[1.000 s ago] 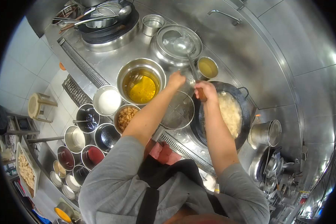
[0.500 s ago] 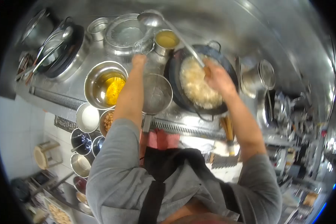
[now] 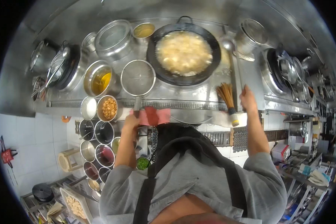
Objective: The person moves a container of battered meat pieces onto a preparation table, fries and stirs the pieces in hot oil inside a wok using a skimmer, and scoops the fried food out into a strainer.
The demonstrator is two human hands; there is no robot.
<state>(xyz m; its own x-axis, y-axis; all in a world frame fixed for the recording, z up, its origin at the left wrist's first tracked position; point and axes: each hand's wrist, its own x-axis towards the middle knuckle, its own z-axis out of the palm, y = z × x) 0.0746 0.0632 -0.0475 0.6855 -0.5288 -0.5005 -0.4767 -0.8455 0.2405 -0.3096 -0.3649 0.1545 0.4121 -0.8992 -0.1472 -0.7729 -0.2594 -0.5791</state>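
Observation:
A black wok point(image 3: 215, 56) at the back holds frothing oil with pale pieces point(image 3: 184, 53). My left hand point(image 3: 131, 122) is wrapped round the handle of a round wire strainer point(image 3: 138, 78), which lies left of the wok over the steel counter. On the right, my right hand point(image 3: 248, 99) is closed at the lower end of the long-handled ladle point(image 3: 228, 45), whose bowl points toward the back. Left of that hand is a bundled bamboo brush point(image 3: 227, 99) with a yellow-banded handle.
Pots with yellow liquid point(image 3: 102, 82) and nuts point(image 3: 109, 108) stand left. A lidded steel pot point(image 3: 114, 37) is at the back left. Several ingredient tins sit below the counter edge. A strainer-topped pot point(image 3: 252, 33) is back right. Pink cloth point(image 3: 162, 116) lies at the front edge.
My left hand has come back from the lidded pot and taken the strainer's handle. My right hand moved from over the wok to the right, bringing the ladle down beside it. The view has shifted.

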